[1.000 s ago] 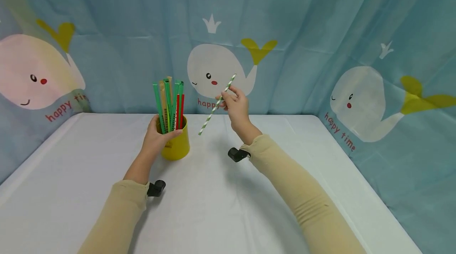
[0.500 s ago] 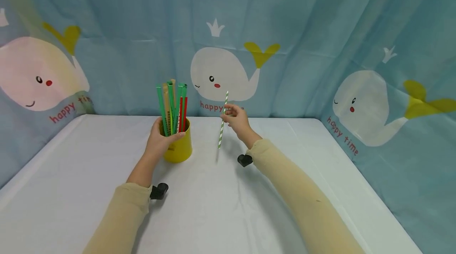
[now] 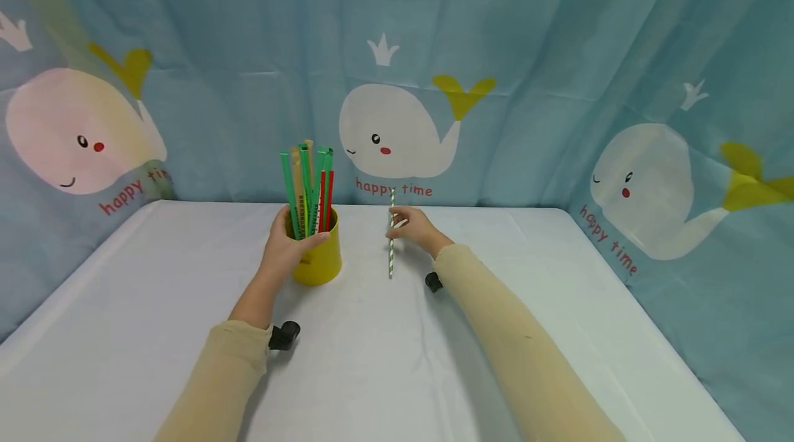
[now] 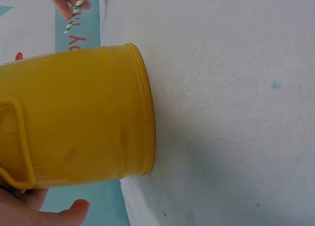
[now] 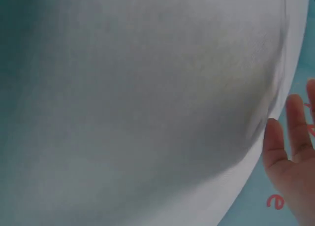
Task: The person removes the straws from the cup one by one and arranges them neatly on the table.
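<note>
In the head view my left hand (image 3: 282, 249) holds a yellow cup (image 3: 324, 264) near its rim, thumb across the front. Long slim green, tan and red sticks (image 3: 305, 197) stand bunched in the cup, their lower ends hidden. The left wrist view shows the cup's side and a looped handle (image 4: 22, 142). To the right of the cup, my right hand (image 3: 418, 228) pinches a green-and-white striped paper straw (image 3: 391, 263) around its middle. Whether the straw's lower end touches the table is unclear. The right wrist view shows the hand (image 5: 295, 162), but not the straw.
A white cloth (image 3: 372, 373) covers the table. Behind it hangs a blue curtain (image 3: 527, 152) printed with whales. Small black devices sit at the left wrist (image 3: 285, 336) and the right wrist (image 3: 433, 282).
The right hand has lowered the straw toward the table, and the straw has turned from slanted to nearly vertical in the head view. The left hand keeps its hold on the cup.
</note>
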`<state>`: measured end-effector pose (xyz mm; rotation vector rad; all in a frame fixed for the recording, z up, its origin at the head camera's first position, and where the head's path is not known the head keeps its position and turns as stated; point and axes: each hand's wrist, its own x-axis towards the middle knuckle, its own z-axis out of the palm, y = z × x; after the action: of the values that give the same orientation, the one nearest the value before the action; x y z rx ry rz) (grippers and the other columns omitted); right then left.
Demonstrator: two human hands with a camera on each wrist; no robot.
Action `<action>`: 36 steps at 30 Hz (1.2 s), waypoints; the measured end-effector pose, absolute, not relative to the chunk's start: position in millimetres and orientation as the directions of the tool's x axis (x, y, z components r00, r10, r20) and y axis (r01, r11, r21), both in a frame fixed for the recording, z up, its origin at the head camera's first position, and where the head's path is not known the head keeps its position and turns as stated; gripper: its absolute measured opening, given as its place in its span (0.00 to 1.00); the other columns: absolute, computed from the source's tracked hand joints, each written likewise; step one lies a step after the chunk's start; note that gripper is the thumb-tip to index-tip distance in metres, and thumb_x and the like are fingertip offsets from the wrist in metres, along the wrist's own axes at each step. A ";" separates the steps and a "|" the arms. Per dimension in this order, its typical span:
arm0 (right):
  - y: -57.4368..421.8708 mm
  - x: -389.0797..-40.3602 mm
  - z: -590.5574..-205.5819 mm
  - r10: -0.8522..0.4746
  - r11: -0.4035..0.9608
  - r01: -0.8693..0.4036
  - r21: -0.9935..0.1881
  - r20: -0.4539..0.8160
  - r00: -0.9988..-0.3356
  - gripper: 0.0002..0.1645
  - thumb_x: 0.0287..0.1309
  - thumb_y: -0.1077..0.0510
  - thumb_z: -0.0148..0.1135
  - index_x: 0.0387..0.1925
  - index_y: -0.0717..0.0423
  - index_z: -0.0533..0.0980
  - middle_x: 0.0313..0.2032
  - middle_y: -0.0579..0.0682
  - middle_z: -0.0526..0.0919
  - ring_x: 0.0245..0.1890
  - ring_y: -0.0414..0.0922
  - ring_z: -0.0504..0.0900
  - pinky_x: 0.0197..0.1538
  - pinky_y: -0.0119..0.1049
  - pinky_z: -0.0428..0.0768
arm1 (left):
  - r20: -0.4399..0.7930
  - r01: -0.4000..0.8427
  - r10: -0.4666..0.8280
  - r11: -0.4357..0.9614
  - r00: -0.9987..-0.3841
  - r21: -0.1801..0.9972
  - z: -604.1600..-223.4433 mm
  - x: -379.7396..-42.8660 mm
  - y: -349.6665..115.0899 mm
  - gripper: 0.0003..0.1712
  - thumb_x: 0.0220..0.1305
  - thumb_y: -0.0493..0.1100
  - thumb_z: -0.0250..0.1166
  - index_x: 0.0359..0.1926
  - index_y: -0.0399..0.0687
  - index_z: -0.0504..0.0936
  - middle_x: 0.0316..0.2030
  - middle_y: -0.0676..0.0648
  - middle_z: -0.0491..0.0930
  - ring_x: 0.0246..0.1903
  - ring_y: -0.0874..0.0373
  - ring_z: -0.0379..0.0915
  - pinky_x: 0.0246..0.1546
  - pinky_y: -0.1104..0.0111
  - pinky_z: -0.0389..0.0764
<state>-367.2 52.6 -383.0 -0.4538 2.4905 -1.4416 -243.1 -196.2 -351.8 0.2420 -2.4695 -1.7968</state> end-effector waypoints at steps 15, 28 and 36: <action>57.3 -374.7 -389.7 -0.392 0.723 -0.192 -0.663 -0.166 -0.905 0.37 0.58 0.56 0.70 0.67 0.58 0.67 0.40 0.52 0.75 0.35 0.42 0.68 0.38 0.32 0.68 | -0.040 -0.093 -0.179 0.301 -0.983 0.949 -351.5 -241.7 -194.2 0.58 0.62 0.52 0.68 0.77 0.50 0.35 0.74 0.39 0.45 0.71 0.41 0.44 0.69 0.44 0.48; 61.1 -344.6 -383.9 -0.376 0.858 -0.158 -0.489 -0.386 -0.843 0.55 0.56 0.35 0.65 0.77 0.40 0.48 0.71 0.52 0.59 0.33 0.41 0.72 0.35 0.33 0.74 | -0.016 -0.063 -0.155 0.304 -0.988 0.951 -350.7 -238.7 -195.0 0.58 0.62 0.54 0.68 0.77 0.52 0.35 0.74 0.39 0.46 0.71 0.41 0.45 0.69 0.45 0.49; 59.1 -339.9 -382.2 -0.383 0.876 -0.229 -0.424 -0.323 -0.865 0.54 0.55 0.37 0.67 0.76 0.46 0.52 0.73 0.53 0.56 0.69 0.49 0.59 0.66 0.44 0.64 | -0.005 -0.054 -0.153 0.317 -0.988 0.947 -352.4 -241.8 -193.9 0.58 0.61 0.54 0.68 0.77 0.50 0.37 0.74 0.38 0.46 0.70 0.39 0.46 0.68 0.43 0.50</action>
<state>-339.9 59.1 -382.2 -0.4508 2.6432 -0.5283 -241.8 -193.9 -352.4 0.1957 -2.4787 -1.7772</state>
